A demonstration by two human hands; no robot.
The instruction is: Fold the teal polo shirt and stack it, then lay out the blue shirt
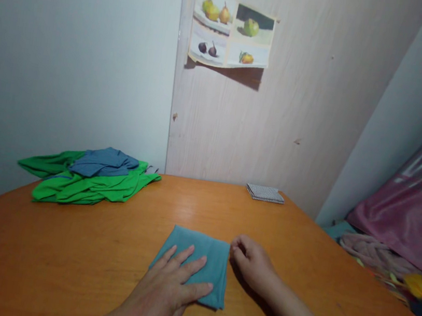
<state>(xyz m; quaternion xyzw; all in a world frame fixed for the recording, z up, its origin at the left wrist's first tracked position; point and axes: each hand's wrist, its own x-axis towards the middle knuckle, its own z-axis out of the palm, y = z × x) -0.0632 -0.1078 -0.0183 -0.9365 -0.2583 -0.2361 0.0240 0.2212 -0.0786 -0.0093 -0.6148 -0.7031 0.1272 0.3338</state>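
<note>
Folds of the teal cloth [215,260] could rumple if the left hand [165,288], spread flat atop, slides; the right hand [253,266] is curled alongside, its hold unclear.

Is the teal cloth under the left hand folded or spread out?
Folded: the teal cloth lies as a compact, roughly square shape beneath the left hand, with layered edges at its lower right corner.

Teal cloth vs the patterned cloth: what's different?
The teal cloth is plain; the patterned cloth is dark and light. The left hand lies on the teal cloth; no hand touches the patterned cloth. The teal cloth is nearer; the patterned cloth sits by the far edge of the table. Both look folded.
</note>
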